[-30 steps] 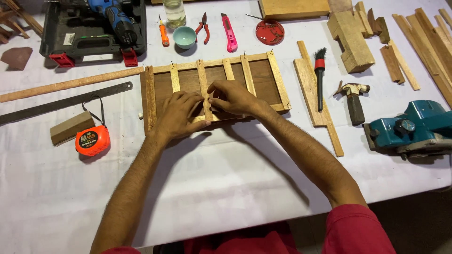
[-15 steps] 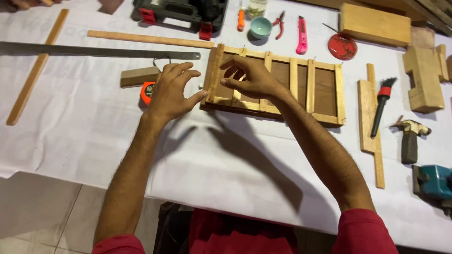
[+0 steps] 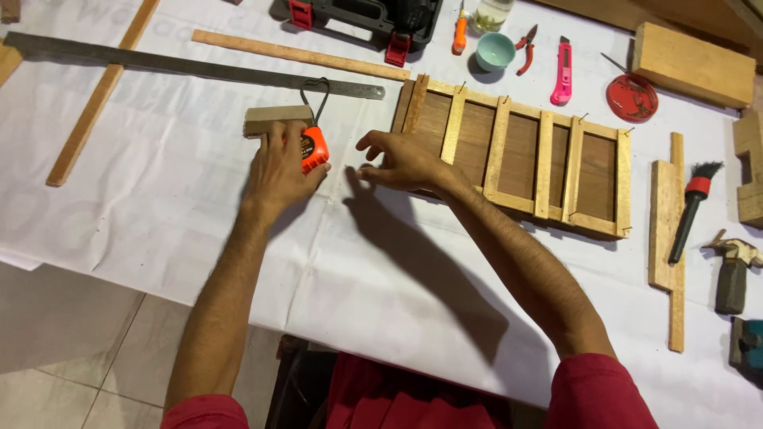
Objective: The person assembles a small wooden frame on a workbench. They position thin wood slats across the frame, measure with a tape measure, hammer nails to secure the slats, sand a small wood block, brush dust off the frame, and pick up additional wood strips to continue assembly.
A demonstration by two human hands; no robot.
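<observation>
Inspection of the white-covered table (image 3: 159,214), from the head view.

Left hand (image 3: 278,171): laid flat over an orange tape measure (image 3: 315,148), fingertips reaching a small wooden block (image 3: 274,117) just beyond it. Thumb hidden against the case; cannot tell whether clenched on it or only resting on top.

Right hand (image 3: 401,163): released, fingers spread, grasping nothing. Positioned at the left end of a slatted wooden frame (image 3: 517,155), at or just off its near corner; contact not clear.

Tape measure: flat on the cloth between block and frame, just left of the frame, below a long steel ruler (image 3: 183,67), its black loop lying across towards that ruler.

Frame: flat on the cloth, right of centre, slats running across it, thin nails standing proud along the far rail.

Judged step in hand: taking hold of the tape measure, frame left lying.

Judged requirement for a lift: fingers and thumb closed round the case, clear of the block and the loop.

Also present, well apart to the right: a red-banded brush (image 3: 690,208) and a hammer (image 3: 731,274).
</observation>
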